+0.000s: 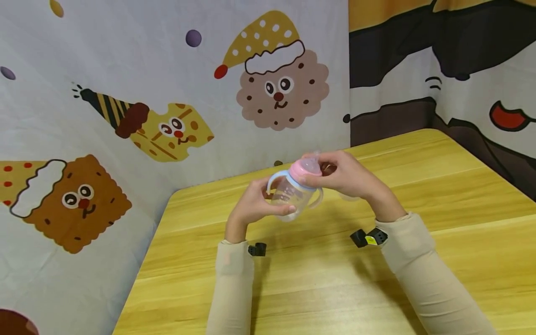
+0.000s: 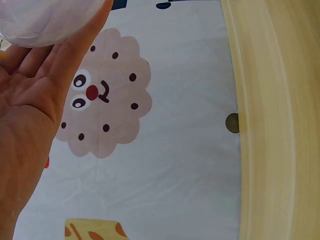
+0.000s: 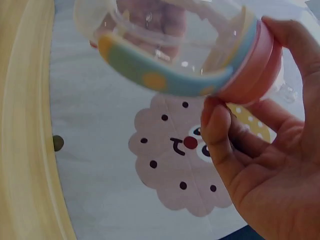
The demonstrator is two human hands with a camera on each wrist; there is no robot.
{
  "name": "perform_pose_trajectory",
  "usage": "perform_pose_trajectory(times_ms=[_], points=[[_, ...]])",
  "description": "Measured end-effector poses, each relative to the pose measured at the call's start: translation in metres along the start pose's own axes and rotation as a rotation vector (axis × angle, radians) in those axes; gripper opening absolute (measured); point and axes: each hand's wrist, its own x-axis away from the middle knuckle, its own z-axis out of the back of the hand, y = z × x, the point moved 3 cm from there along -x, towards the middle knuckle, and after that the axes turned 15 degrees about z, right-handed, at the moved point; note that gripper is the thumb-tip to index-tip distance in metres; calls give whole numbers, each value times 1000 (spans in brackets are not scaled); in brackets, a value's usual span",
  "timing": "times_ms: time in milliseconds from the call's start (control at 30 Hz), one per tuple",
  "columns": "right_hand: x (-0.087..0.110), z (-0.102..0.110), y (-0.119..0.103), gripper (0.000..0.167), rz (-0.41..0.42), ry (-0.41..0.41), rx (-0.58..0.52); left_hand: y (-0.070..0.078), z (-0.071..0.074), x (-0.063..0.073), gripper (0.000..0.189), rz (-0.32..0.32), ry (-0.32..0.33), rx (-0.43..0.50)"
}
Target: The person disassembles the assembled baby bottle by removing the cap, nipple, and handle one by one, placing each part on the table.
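Beige sleeves point(image 1: 423, 279) are nearest to the camera. The left hand point(image 1: 254, 203) grips a clear baby bottle point(image 1: 290, 193) around its body, tilted above the wooden table point(image 1: 314, 298). The right hand point(image 1: 347, 174) pinches its pink collar point(image 1: 297, 171). One blue handle point(image 3: 175, 85) shows yellow spots.

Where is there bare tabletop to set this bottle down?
Bare table lies between the left sleeve and right sleeve, and from the right sleeve to the table's right edge. It's crowded around the bottle, between left hand and right hand; a clear, partly hidden item shows beside the latter.
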Motion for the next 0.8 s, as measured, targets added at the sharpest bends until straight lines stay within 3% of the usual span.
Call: perform_pose_trajectory(times_ms=[233,600,800], points=[[4,5,-3,49,65,-55,-10,4,0,3,52,-10,-50,21],[6,6,-9,50,166,-107,-87,15,-1,11,59,-44,-143,70],[7,7,-13,49,203,-131,-113,19,-1,12,74,-77,-181,55]])
